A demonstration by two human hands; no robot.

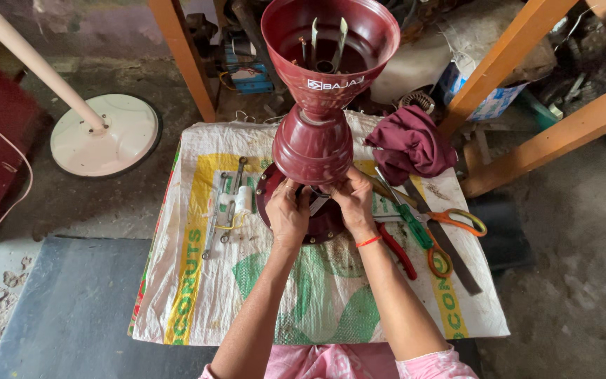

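Far left, on the floor: a white round base (104, 135) with a pale pole (33, 64) rising from it, well apart from the work.

A printed woven sack (317, 295) is spread as a work surface. On its left part lie two spanners (222, 203) and a small white roll (244, 199), untouched.

At the sack's middle stands a maroon fan housing (315, 144), upright, its wide cup opening toward the camera with metal prongs showing inside. It sits on a dark round plate (320, 228).

Left hand (287, 213): fingers curled shut at the lower rim of the housing, pressing or gripping there. Right hand (354, 200): also closed, fingertips pinching a small metal part (319, 204) at the same joint between housing and plate. What that part is, too small to tell.

Judgement: the work is mid-way; the housing is stood on the plate, but the joint is not finished, since both hands are busy at it and tools lie ready.

Right of the hands: green screwdriver (412, 223), red-handled pliers (398, 250), orange scissors (450, 228), a dark flat bar (443, 242). Far right on the sack, a maroon cloth (409, 144).
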